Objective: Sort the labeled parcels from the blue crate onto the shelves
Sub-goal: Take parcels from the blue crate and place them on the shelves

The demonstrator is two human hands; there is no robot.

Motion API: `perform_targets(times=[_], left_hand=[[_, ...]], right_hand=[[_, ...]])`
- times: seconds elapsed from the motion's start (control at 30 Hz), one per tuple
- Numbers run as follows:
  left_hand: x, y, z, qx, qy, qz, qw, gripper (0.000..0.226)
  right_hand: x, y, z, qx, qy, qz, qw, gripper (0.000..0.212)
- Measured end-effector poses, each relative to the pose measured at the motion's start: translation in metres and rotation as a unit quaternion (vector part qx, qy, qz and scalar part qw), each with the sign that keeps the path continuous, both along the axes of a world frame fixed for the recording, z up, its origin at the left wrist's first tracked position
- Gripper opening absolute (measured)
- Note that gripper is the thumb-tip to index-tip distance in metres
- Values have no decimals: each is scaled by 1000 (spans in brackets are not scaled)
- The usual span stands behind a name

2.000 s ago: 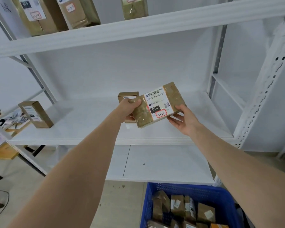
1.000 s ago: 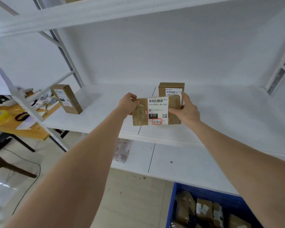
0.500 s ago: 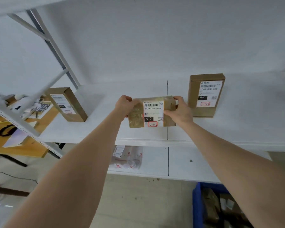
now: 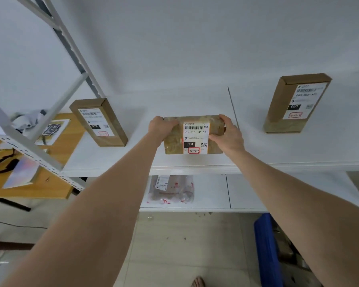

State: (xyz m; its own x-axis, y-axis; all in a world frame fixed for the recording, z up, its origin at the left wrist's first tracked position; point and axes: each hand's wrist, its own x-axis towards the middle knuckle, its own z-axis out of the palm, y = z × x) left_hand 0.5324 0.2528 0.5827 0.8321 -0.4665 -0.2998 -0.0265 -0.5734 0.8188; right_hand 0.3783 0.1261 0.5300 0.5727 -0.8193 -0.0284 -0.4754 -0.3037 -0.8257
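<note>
white metal shelving against a plain white wall (image 4: 195, 48); middle shelf (image 4: 282, 148) smooth and matt.

1. left hand (image 4: 161, 127): fingers curled over the parcel's upper left corner, gripping it.
2. right hand (image 4: 229, 134): fingers wrapped over the upper right corner, thumb at the front, likewise gripping.
3. parcel (image 4: 194, 134): flat brown carton wound in glossy, wrinkled clear tape. white label (image 4: 195, 141) faces out, printed 010 and hand-marked 3-3-3 in a red ring. two seconds ago it was carried tilted in the air before the shelf; now it stands upright on its long edge near the front lip, its base appearing to meet the board. judged: placement all but finished, only the release left.
4. left box (image 4: 100, 122): tall plain cardboard, sharp-edged, upright, well apart to the left.
5. right box (image 4: 296, 102): same kind, labelled 060, well apart to the right.
6. lower shelf (image 4: 249, 193): bears a soft clear plastic bag (image 4: 172, 189) with red print.
7. blue crate (image 4: 265, 249): hard plastic, on the floor at lower right, brown parcels dimly visible inside; sorting judged unfinished.
8. wooden tabletop (image 4: 58, 162): left of the frame, papers on it.
</note>
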Motion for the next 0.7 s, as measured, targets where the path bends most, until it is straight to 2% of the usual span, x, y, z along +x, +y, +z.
perform_targets(times=[0.23, 0.57, 0.7], left_hand=[[11, 34, -11, 0, -2, 21, 1000, 55], [49, 58, -7, 8, -15, 3, 1000, 51], [70, 65, -8, -1, -2, -3, 1000, 37]], right_hand=[[14, 34, -6, 13, 1, -3, 1000, 64], [49, 67, 4, -4, -1, -37, 999, 61], [59, 78, 3, -18, -5, -56, 998, 60]])
